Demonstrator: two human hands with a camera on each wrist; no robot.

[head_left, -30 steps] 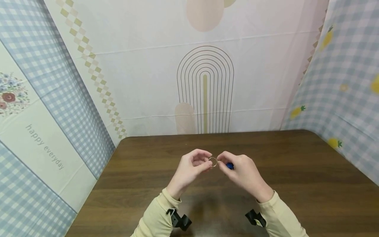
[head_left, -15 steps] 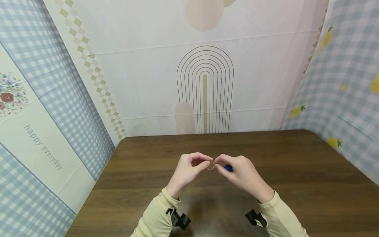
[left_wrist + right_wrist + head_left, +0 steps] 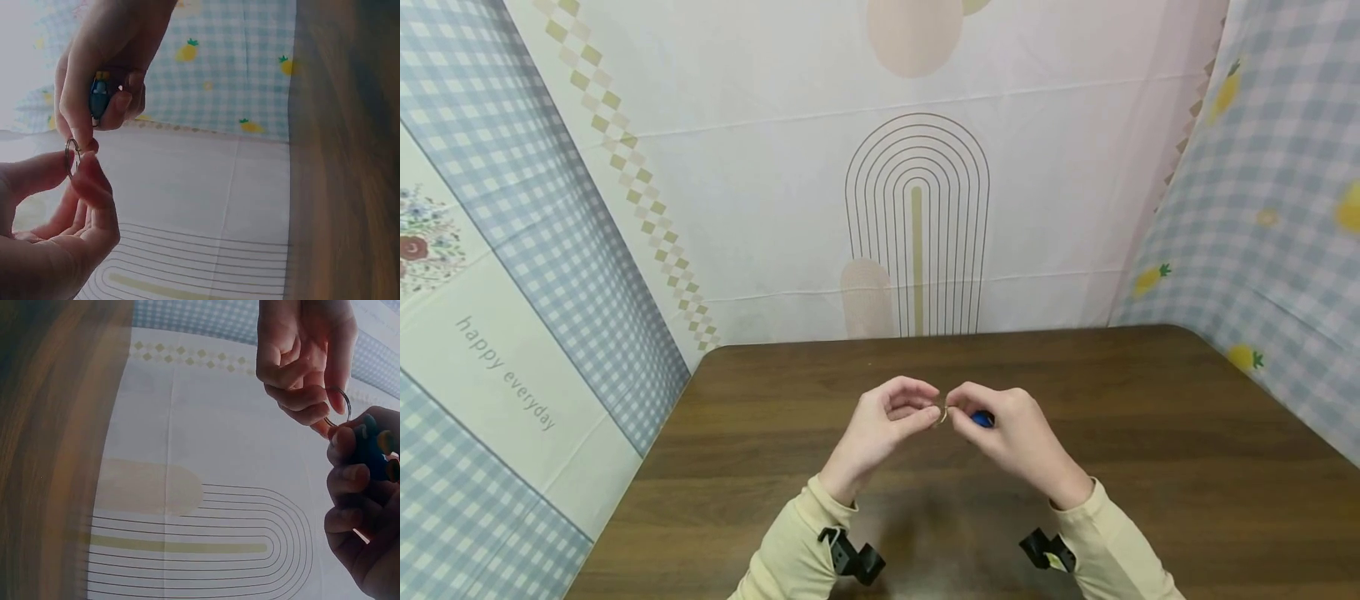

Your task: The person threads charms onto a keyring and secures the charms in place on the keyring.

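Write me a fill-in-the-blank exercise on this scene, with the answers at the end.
The left grip pinches the ring between fingers and ____.
The right grip holds a mostly ____ trinket.
In the head view, the cloth at far left reads "happy ____".

Missing words, in order: thumb; blue; everyday.

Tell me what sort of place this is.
Probably an indoor tabletop recording spot: a wooden table, patterned cloths hung around three sides of it, and black devices worn at the person's wrists.

The ring [image 3: 348,405] lies between left grip [image 3: 880,417] and right grip [image 3: 1017,429], above the table [image 3: 760,425].
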